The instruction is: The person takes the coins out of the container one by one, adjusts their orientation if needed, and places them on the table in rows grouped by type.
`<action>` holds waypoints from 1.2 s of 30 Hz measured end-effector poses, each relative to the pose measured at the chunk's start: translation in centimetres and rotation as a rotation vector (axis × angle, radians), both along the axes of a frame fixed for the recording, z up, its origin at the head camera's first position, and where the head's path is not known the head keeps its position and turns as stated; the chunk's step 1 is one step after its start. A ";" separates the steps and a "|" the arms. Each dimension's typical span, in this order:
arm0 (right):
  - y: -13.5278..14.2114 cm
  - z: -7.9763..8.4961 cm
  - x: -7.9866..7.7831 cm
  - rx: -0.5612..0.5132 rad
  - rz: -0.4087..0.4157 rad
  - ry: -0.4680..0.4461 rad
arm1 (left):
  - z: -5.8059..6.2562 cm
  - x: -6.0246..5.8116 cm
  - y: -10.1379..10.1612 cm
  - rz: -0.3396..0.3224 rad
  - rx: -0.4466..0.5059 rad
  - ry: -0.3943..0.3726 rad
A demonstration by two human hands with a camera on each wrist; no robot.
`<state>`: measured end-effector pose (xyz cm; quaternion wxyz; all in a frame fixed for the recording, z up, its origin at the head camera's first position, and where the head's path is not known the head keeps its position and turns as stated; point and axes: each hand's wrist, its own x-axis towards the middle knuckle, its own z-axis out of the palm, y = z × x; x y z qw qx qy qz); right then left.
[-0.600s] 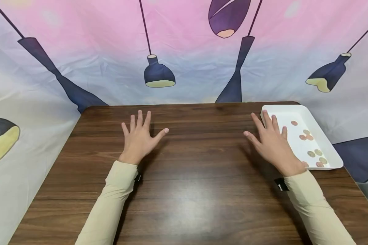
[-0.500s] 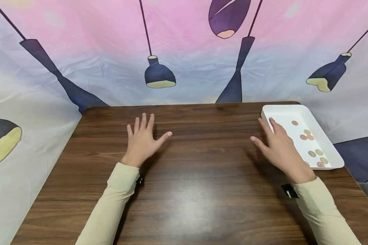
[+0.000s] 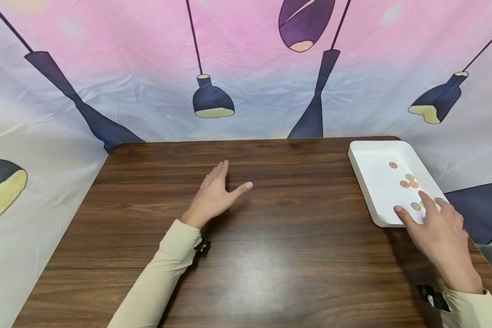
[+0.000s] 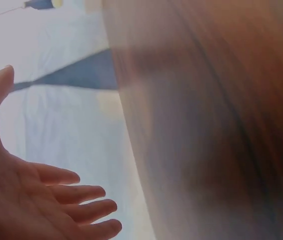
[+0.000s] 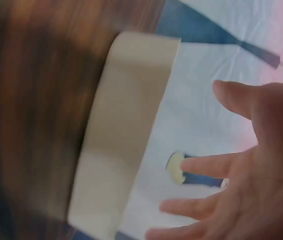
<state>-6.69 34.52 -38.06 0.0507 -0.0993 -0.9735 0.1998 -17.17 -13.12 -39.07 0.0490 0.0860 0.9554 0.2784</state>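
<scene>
The brown tabletop [image 3: 291,200] is the biggest thing here, and it runs under both hands.

Next comes the white tray [image 3: 379,187]. It sits under the right hand's fingers and reaches out in front of them, well apart from the left hand. It looks like stiff, smooth plastic, so it should be light. The side wall nearest the left hand looks like a good place to hold it. If it gets tipped, the coins would likely slide.

The right hand [image 3: 438,228] hangs over the tray's near end, palm down, with its thumb out and its fingers spread and a little bent. It holds nothing. The left hand [image 3: 213,196] is up over the wood, with its fingers pointing ahead, its thumb stuck out to the side, and nothing in it.

The coins [image 3: 413,184] are smallest. They lie flat in the tray, ahead of the right hand and under it; that hand hides part of the tray, so I can't count them. They should be hard, thin and slippery, and won't break. Pinching one by its edge would probably work best.
</scene>
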 end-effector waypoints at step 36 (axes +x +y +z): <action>5.3 -2.2 -0.7 -0.274 -0.289 -0.275 | -2.5 -1.4 9.8 -0.084 0.576 -0.232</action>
